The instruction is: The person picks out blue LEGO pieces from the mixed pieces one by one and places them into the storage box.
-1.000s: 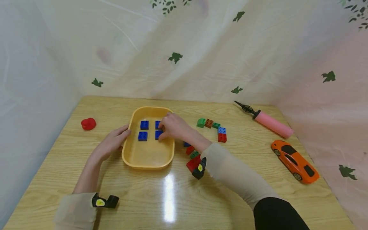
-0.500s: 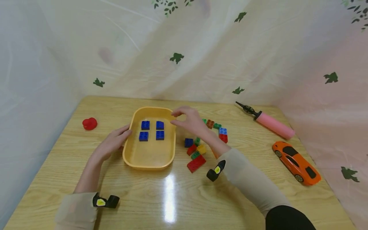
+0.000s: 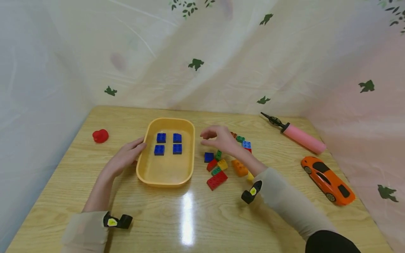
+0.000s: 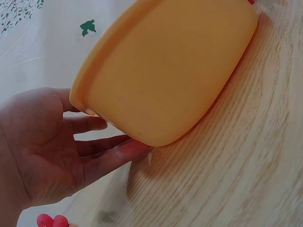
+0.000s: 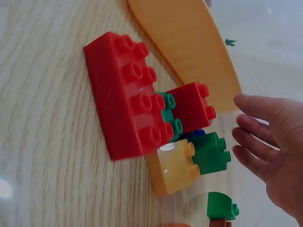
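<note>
My left hand (image 3: 128, 154) holds the near-left side of a yellow plastic tray (image 3: 165, 184), thumb over the rim; in the left wrist view its fingers (image 4: 106, 163) lie against the outer wall. In the tray sit several blue building bricks (image 3: 177, 149), in two rows. Right of the tray my right hand (image 3: 223, 140) hovers with fingers loosely bent and nothing between them. Below it lie loose bricks: a blue one (image 3: 209, 157), a long red one (image 3: 217, 180), a yellow one (image 5: 173, 165) and a green one (image 5: 208, 153).
Beyond the right hand are a green brick (image 3: 240, 139) and a light blue one (image 3: 246, 144); an orange brick (image 3: 239, 168) lies under the forearm. A pink hand pump (image 3: 302, 137) and an orange toy car (image 3: 327, 181) are at right. A red object (image 3: 100, 136) lies at left.
My right hand has let go of a blue brick inside the tray and moved right, out over the loose bricks. The left hand keeps its place at the tray.
</note>
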Available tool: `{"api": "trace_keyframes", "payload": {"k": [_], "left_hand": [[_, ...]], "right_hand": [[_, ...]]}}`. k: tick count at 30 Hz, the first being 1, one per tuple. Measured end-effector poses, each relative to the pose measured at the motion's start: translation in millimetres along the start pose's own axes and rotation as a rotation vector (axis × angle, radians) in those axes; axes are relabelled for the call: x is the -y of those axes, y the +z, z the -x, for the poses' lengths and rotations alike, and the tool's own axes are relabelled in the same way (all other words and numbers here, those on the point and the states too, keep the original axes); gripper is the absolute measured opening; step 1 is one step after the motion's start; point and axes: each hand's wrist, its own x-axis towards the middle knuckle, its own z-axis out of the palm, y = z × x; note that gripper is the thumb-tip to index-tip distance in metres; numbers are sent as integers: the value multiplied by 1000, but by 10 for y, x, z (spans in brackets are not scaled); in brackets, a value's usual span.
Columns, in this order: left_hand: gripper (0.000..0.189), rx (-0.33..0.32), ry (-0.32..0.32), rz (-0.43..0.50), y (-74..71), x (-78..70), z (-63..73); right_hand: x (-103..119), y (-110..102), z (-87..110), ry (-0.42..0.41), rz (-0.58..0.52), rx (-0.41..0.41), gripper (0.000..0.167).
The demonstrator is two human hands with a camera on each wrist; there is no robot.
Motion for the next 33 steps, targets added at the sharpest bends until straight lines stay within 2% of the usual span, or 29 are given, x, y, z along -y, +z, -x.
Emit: {"api": "trace_keyframes", "payload": {"k": [11, 23, 33], "left_hand": [[66, 5, 6, 6, -1, 11, -19], [66, 8, 3, 8, -4, 12, -21], [67, 4, 6, 7, 1, 9, -11]], "right_hand": [[-47, -70, 85, 8, 192, 210, 21], [25, -121, 95, 23, 338, 412, 34], [11, -91, 64, -10, 394, 456, 27]]}}
